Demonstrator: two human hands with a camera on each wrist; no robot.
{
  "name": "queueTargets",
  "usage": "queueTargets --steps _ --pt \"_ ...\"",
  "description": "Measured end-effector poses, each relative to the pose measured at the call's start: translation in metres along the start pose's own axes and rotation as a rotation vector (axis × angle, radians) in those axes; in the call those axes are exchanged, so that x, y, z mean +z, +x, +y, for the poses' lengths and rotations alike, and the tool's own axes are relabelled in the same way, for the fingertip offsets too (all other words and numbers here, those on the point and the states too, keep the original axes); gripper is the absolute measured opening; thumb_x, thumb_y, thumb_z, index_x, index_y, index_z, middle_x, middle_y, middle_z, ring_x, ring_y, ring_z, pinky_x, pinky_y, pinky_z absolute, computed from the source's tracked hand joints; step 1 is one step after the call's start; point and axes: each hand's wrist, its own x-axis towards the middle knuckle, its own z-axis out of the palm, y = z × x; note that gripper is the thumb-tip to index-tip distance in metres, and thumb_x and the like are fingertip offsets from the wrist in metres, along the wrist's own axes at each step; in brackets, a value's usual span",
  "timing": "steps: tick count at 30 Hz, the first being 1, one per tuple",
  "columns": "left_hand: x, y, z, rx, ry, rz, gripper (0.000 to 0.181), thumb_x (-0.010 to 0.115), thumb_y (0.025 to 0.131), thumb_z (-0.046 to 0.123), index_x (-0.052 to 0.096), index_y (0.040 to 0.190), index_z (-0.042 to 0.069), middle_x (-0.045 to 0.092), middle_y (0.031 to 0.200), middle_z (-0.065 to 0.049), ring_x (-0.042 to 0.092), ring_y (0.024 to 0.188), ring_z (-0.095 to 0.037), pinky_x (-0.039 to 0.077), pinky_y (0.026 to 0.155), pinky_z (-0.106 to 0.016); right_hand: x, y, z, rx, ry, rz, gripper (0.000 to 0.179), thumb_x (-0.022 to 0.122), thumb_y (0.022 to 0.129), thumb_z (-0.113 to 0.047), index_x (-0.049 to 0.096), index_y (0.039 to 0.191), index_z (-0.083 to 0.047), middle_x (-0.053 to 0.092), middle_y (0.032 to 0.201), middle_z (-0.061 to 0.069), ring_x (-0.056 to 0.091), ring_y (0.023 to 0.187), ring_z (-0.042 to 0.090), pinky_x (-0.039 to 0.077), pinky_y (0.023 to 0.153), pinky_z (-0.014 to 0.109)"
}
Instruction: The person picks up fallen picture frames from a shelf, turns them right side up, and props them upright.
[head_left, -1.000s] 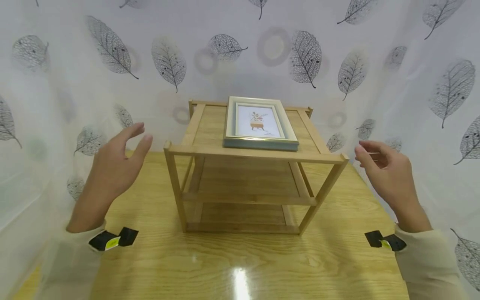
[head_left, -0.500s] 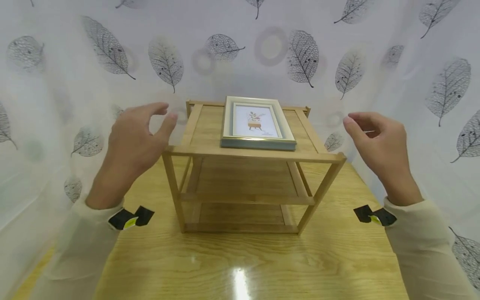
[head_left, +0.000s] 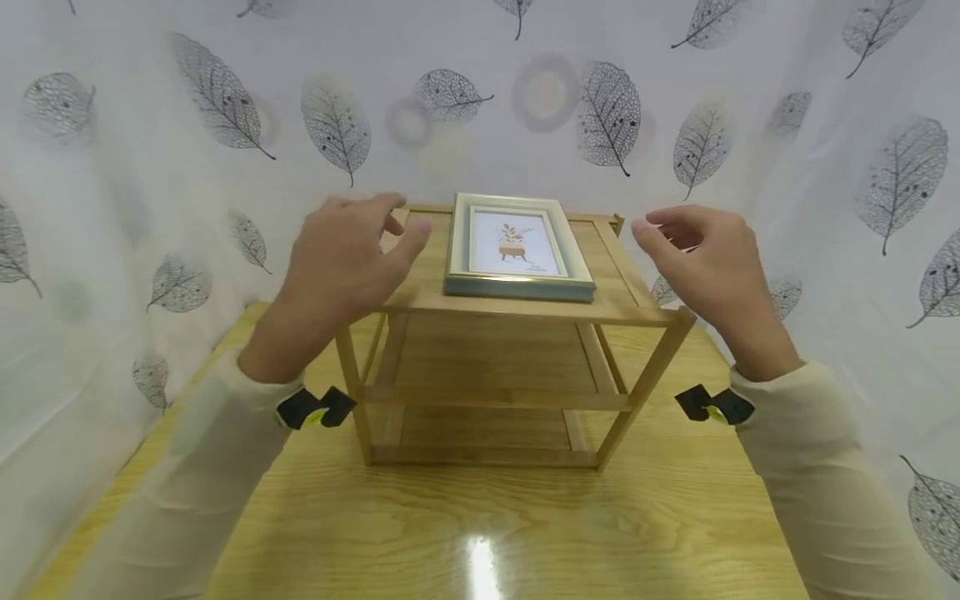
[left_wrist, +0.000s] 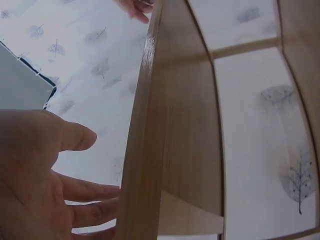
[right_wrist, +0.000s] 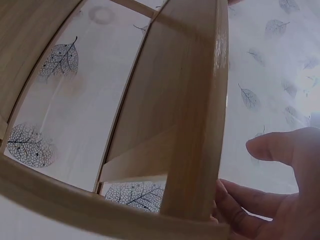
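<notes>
A cream and gold picture frame (head_left: 519, 285) lies face up on the top shelf of a light wooden rack (head_left: 487, 398). Inside it shows a print of a potted plant on an orange stand. My left hand (head_left: 341, 258) hovers over the shelf's left side, fingers relaxed and thumb apart, a short gap left of the frame. On the other side my right hand (head_left: 705, 262) hangs by the rack's right edge with loosely bent fingers. Both hands hold nothing. From below, the wrist views show the left hand's thumb (left_wrist: 80, 136) and the right hand's thumb (right_wrist: 270, 146) beside the shelf board.
The rack stands on a glossy wood-grain table (head_left: 480, 525), with two lower shelves under the top one. A white curtain (head_left: 480, 150) printed with grey leaves surrounds the table at the back and sides.
Both hands have come inward and up toward the picture frame, the left moving right across the rack's corner, the right moving left. The frame and rack have stayed in place.
</notes>
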Motion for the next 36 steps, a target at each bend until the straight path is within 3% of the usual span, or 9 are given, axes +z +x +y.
queueTargets --steps 4,9,12,16,19,23,26,30,36 --pt "0.007 0.007 0.005 -0.011 0.027 -0.056 0.059 0.043 0.104 0.049 0.053 0.145 0.008 0.069 0.124 -0.008 0.046 0.13 -0.039 0.035 0.108 -0.058 0.008 0.004 -0.007 0.008 -0.03 -0.092 0.053 0.058 0.098 -0.049 0.07 0.125 -0.005 0.071 0.113 0.019 0.065 0.095 0.028 0.046 0.077 0.037" --pt "0.017 0.015 0.01 -0.027 0.055 -0.13 0.059 0.041 0.104 0.048 0.053 0.144 0.006 0.069 0.125 -0.009 0.047 0.127 -0.039 0.032 0.111 -0.056 0.02 0.007 -0.013 0.0 -0.05 -0.172 0.046 0.06 0.099 -0.043 0.073 0.119 -0.004 0.071 0.111 0.019 0.066 0.095 0.032 0.049 0.077 0.043" --pt "0.022 0.019 0.011 -0.01 0.06 -0.155 0.053 0.045 0.103 0.045 0.063 0.133 0.005 0.071 0.12 -0.01 0.05 0.125 -0.039 0.031 0.111 -0.054 0.026 0.008 -0.015 0.008 -0.055 -0.217 0.045 0.06 0.098 -0.041 0.073 0.117 -0.003 0.071 0.11 0.019 0.066 0.096 0.032 0.05 0.078 0.043" --pt "0.026 0.022 0.011 0.015 0.055 -0.162 0.042 0.049 0.102 0.043 0.071 0.101 0.008 0.073 0.111 -0.011 0.054 0.12 -0.037 0.034 0.107 -0.054 0.032 0.01 -0.015 0.004 -0.059 -0.27 0.045 0.06 0.098 -0.04 0.073 0.117 -0.001 0.071 0.108 0.019 0.064 0.096 0.031 0.049 0.078 0.042" --pt "0.028 0.023 0.011 0.028 0.041 -0.171 0.04 0.05 0.101 0.041 0.071 0.088 0.01 0.074 0.112 -0.01 0.056 0.119 -0.035 0.034 0.107 -0.054 0.035 0.011 -0.015 -0.014 -0.062 -0.298 0.043 0.061 0.099 -0.037 0.073 0.116 0.001 0.071 0.106 0.018 0.063 0.094 0.03 0.047 0.078 0.04" --pt "0.028 0.025 0.012 0.064 0.037 -0.188 0.037 0.053 0.1 0.039 0.074 0.087 0.011 0.075 0.109 -0.007 0.062 0.112 -0.028 0.03 0.111 -0.049 0.038 0.011 -0.016 -0.018 -0.057 -0.322 0.04 0.062 0.099 -0.034 0.074 0.114 0.001 0.073 0.105 0.017 0.062 0.091 0.028 0.047 0.077 0.038" --pt "0.028 0.025 0.013 0.081 0.041 -0.196 0.037 0.055 0.099 0.038 0.071 0.081 0.01 0.075 0.089 -0.006 0.065 0.096 -0.024 0.029 0.112 -0.046 0.038 0.011 -0.018 -0.023 -0.06 -0.333 0.038 0.063 0.098 -0.032 0.075 0.113 0.001 0.073 0.104 0.016 0.062 0.088 0.027 0.047 0.075 0.036" --pt "0.027 0.025 0.015 0.083 0.035 -0.194 0.039 0.055 0.098 0.034 0.06 0.069 0.01 0.062 0.066 -0.003 0.058 0.08 -0.023 0.027 0.114 -0.045 0.04 0.013 -0.019 -0.033 -0.071 -0.341 0.038 0.062 0.098 -0.03 0.074 0.112 0.003 0.073 0.103 0.017 0.062 0.087 0.026 0.048 0.074 0.035" --pt "0.026 0.025 0.017 0.081 0.014 -0.189 0.037 0.056 0.098 0.031 0.058 0.067 0.01 0.063 0.07 -0.003 0.058 0.086 -0.025 0.025 0.115 -0.044 0.043 0.013 -0.021 -0.012 -0.052 -0.352 0.036 0.06 0.098 -0.027 0.072 0.111 0.005 0.072 0.105 0.019 0.064 0.09 0.027 0.05 0.08 0.036"
